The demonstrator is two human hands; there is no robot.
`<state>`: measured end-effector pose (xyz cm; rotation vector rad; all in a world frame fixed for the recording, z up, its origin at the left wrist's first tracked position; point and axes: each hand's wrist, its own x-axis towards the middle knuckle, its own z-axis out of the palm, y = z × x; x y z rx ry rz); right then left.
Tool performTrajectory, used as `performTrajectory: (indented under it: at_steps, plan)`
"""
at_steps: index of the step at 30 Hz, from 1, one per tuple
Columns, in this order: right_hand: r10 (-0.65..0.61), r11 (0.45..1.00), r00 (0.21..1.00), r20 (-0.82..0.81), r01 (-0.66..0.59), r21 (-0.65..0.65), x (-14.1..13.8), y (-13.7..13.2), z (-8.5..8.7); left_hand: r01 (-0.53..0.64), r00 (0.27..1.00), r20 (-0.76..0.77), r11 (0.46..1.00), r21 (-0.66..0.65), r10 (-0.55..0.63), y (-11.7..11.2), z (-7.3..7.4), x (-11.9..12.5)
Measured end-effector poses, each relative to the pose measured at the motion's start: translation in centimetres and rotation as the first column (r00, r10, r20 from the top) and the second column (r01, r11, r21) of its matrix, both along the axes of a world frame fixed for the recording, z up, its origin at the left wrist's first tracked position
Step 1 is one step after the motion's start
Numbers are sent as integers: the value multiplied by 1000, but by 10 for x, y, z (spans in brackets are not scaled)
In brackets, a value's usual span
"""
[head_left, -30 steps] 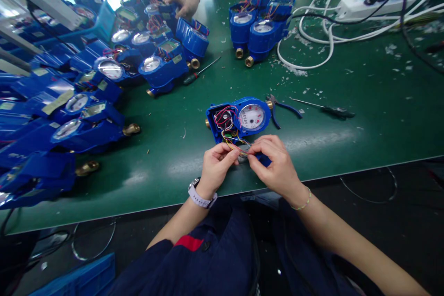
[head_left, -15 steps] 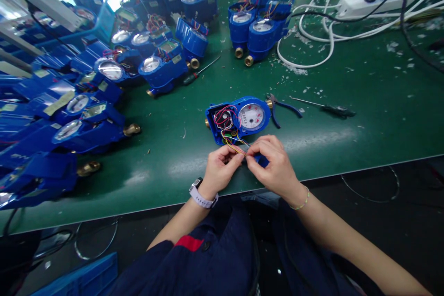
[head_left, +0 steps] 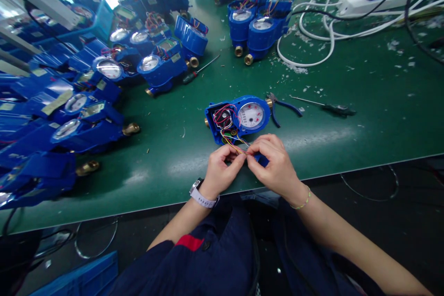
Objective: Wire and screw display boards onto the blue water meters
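Close together, my left grip (head_left: 224, 167) and right grip (head_left: 274, 161) pinch thin coloured wires (head_left: 236, 148), which run up into the open blue meter (head_left: 248, 113) lying just beyond on the counter (head_left: 166, 125), pliers (head_left: 274, 103) beside its brass fitting (head_left: 268, 102).

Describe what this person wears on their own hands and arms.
The left hand is ungloved, with a watch on a pale lilac strap with holes at the wrist. The right hand, also ungloved, has a thin yellow-green bracelet. The dark navy garment shows a red patch.
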<state>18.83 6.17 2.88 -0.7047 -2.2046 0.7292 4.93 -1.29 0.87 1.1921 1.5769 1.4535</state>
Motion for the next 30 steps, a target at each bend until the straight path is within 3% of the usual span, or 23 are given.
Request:
performTrajectory:
  at_steps: [20, 30]
  plan:
    - [1, 999, 1000, 9, -2, 33, 2, 1, 0, -33, 998, -45, 999, 20, 34, 1, 4, 3]
    - [0, 1000, 1000, 6, 0, 28, 3, 1, -2, -35, 993, -111, 999, 25, 37, 2, -1, 3]
